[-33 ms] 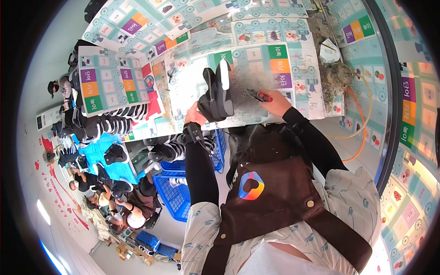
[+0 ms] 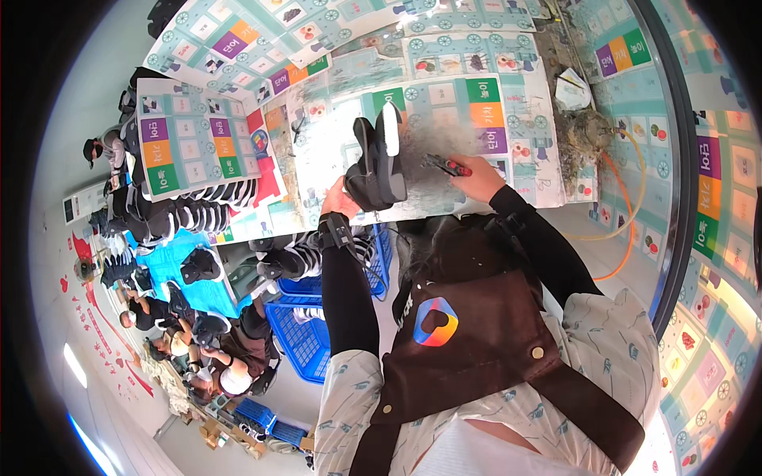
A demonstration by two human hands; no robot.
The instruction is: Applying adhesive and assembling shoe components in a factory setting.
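- While positioned at the front edge of the paper-covered surface [image 2: 325, 131], grips a black shoe [image 2: 367, 178] in the left hand [image 2: 340, 198], with fingers closed on the near end and partly hidden behind the upper.
- Clasps a red-handled tool [image 2: 446, 165] in the curled fingers of the right hand [image 2: 476, 182], with its dark, narrow nose directed toward the shoe yet apart from it.
- Tips the shoe on its side above the surface, sole facing right; cannot tell from this angle whether lifted clear or resting.
- Appears partway through the work, judging by an upper already joined to its sole; leaves this shoe in hand, not yet set down.
- Suggests a larger batch, with rows of shoes [image 2: 186, 216] packed at left; cannot tell whether finished or waiting.
- Pairs a matte, soft-looking black upper with a smooth, dark grey sole, thick along the edge and marked by a long, rounded patch of bright white.
- Sets smooth printed sheets [image 2: 486, 115] in teal, green, orange and purple beneath a powdery, dark smudge [image 2: 444, 141] between the hands.
- Includes a crumpled white packet [image 2: 571, 89] at upper right and latticed blue plastic baskets [image 2: 305, 353] below the surface.
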